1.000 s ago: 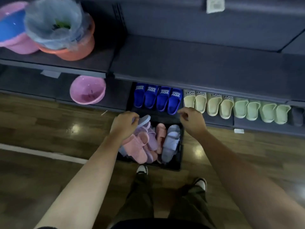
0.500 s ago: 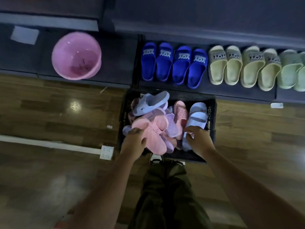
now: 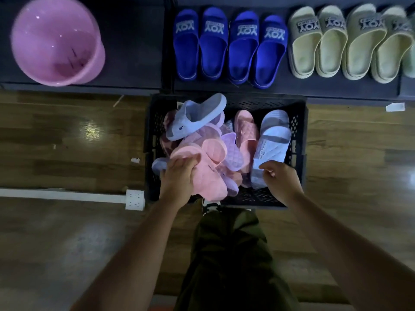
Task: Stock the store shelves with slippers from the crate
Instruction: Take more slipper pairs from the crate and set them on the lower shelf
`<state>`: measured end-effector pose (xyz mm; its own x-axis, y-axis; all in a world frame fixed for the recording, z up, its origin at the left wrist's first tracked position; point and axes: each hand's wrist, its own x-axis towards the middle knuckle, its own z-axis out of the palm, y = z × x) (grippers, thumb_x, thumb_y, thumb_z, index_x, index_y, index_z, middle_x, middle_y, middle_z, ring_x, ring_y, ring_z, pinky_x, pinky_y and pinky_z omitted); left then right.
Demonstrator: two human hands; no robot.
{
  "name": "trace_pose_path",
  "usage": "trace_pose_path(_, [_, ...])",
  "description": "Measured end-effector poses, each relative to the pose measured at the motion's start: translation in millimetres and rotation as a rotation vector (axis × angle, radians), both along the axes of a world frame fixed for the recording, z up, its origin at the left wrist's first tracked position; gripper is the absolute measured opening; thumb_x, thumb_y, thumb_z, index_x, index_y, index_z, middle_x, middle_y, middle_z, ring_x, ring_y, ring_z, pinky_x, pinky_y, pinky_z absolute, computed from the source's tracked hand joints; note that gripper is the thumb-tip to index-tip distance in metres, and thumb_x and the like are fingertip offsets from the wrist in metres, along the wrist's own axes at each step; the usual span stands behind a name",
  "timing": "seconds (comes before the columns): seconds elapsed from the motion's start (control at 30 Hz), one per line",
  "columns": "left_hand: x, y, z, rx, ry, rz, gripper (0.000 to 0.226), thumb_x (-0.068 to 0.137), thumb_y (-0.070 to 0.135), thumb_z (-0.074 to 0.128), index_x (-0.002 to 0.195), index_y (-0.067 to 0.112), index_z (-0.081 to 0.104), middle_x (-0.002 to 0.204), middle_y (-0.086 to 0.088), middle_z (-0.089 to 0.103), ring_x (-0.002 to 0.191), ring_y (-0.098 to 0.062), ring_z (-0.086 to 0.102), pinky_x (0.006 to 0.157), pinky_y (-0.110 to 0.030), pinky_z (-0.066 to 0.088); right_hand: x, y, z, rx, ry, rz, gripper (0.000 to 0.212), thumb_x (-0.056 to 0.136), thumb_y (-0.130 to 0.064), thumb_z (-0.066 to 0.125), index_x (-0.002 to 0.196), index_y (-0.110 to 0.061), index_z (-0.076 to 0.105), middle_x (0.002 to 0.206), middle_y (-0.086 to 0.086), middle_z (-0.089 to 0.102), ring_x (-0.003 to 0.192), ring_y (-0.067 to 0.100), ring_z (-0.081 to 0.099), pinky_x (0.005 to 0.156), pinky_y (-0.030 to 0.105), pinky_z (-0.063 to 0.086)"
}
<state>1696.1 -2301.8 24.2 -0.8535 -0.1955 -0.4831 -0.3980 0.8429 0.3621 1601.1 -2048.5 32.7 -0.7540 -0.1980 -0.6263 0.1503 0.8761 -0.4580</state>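
A black crate (image 3: 298, 135) sits on the floor against the bottom shelf (image 3: 292, 88), filled with pink, lilac and pale blue slippers. My left hand (image 3: 178, 176) grips a pink slipper (image 3: 208, 173) at the near left of the pile. My right hand (image 3: 279, 178) curls its fingers on the heel end of a pale blue slipper (image 3: 270, 144) lying at the crate's right side. Another pale blue slipper (image 3: 197, 116) lies on top at the far left. Blue slippers (image 3: 229, 46) and cream slippers (image 3: 345, 41) stand in rows on the shelf.
A pink basin (image 3: 56, 41) sits on the shelf to the left. A white power strip (image 3: 134, 199) with its cable duct lies on the wooden floor left of the crate. A white tag (image 3: 395, 107) lies on the floor at right. My legs stand just behind the crate.
The view has dropped and closed in on the crate. Both hands have come down from the crate's far edge to its near side, the left onto the pink slipper, the right onto the pale blue one.
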Motion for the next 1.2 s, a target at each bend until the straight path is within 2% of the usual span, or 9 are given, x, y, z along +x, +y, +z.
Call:
trace_pose_path(0.17, [-37.4,11.3,13.3,0.084,0.000,-0.312,0.034,0.099,0.029,0.040,0.131,0.036,0.049,0.130,0.010,0.053,0.128,-0.020,0.031,0.102,-0.047,0.028,-2.2,8.1,-5.1,0.014,0.015,-0.058,0.025,0.090,-0.012,0.050,0.108,-0.017,0.067,0.111,0.005,0.068,0.095,0.021,0.064,0.074,0.025,0.044])
trace_pose_path(0.33, [-83.9,7.8,19.0,0.094,-0.054,-0.402,0.034,0.098,0.028,0.039,0.123,0.044,0.055,0.136,0.011,0.050,0.130,-0.017,0.033,0.102,-0.045,0.028,-5.0,18.9,-10.9,0.019,0.026,-0.056,0.024,0.090,-0.012,0.051,0.107,-0.018,0.068,0.109,0.004,0.069,0.096,0.018,0.064,0.074,0.021,0.042])
trace_pose_path(0.43, [-90.9,-13.8,23.0,0.042,0.042,-0.435,0.039,0.090,0.049,0.035,0.108,0.040,0.068,0.116,0.008,0.066,0.114,-0.022,0.051,0.096,-0.044,0.037,-5.4,22.2,-11.5,0.018,0.032,-0.052,0.024,0.090,-0.012,0.052,0.106,-0.018,0.068,0.107,0.004,0.070,0.095,0.017,0.065,0.073,0.022,0.044])
trace_pose_path(0.5, [-92.1,-31.0,22.4,-0.091,0.070,-0.515,0.061,0.080,0.071,0.026,0.094,0.035,0.074,0.097,0.008,0.072,0.100,-0.021,0.059,0.090,-0.039,0.040,-5.6,21.6,-12.3,0.013,0.032,-0.052,0.024,0.090,-0.011,0.052,0.106,-0.017,0.068,0.107,0.005,0.070,0.094,0.018,0.065,0.074,0.024,0.047])
trace_pose_path(0.6, [-91.8,-51.7,17.6,-0.279,0.085,-0.571,0.069,0.073,0.082,0.030,0.084,0.030,0.074,0.083,0.008,0.072,0.091,-0.020,0.059,0.080,-0.036,0.029,-5.1,16.6,-13.7,0.001,0.024,-0.056,0.024,0.089,-0.010,0.051,0.106,-0.016,0.068,0.107,0.006,0.069,0.094,0.019,0.065,0.076,0.027,0.049])
trace_pose_path(0.77, [-85.2,-54.5,10.8,-0.346,-0.033,-0.464,0.048,0.082,0.063,0.051,0.109,0.027,0.065,0.120,0.002,0.064,0.120,-0.022,0.044,0.085,-0.040,0.023,-5.5,4.8,-19.0,-0.024,0.015,-0.053,0.024,0.090,-0.011,0.051,0.106,-0.016,0.068,0.110,0.006,0.068,0.095,0.020,0.064,0.077,0.028,0.048])
trace_pose_path(0.97, [-72.2,-21.1,-5.2,-0.367,-0.025,-0.585,0.045,0.090,0.022,0.050,0.134,0.024,0.040,0.122,-0.014,0.053,0.109,-0.035,0.046,0.084,-0.046,0.041,-8.9,-2.0,-25.3,-0.015,0.028,-0.031,0.022,0.088,-0.011,0.051,0.100,-0.016,0.068,0.106,0.006,0.069,0.091,0.023,0.064,0.080,0.036,0.051])
trace_pose_path(1.07, [-70.1,-15.1,-9.7,-0.405,-0.094,-0.639,0.046,0.093,0.036,0.047,0.138,0.038,0.036,0.132,-0.009,0.038,0.117,-0.032,0.035,0.091,-0.044,0.035,-10.3,-2.2,-27.9,-0.014,0.017,-0.051,0.021,0.088,-0.011,0.051,0.098,-0.017,0.069,0.106,0.006,0.068,0.090,0.024,0.063,0.080,0.037,0.051])
trace_pose_path(1.2, [-72.8,-8.9,-16.3,-0.492,-0.170,-0.674,0.038,0.088,0.049,0.052,0.124,0.036,0.054,0.131,-0.007,0.034,0.118,-0.030,0.031,0.096,-0.045,0.031,-11.8,0.4,-30.7,0.000,0.010,-0.061,0.023,0.088,-0.012,0.051,0.102,-0.017,0.068,0.108,0.006,0.068,0.093,0.024,0.063,0.082,0.035,0.050])
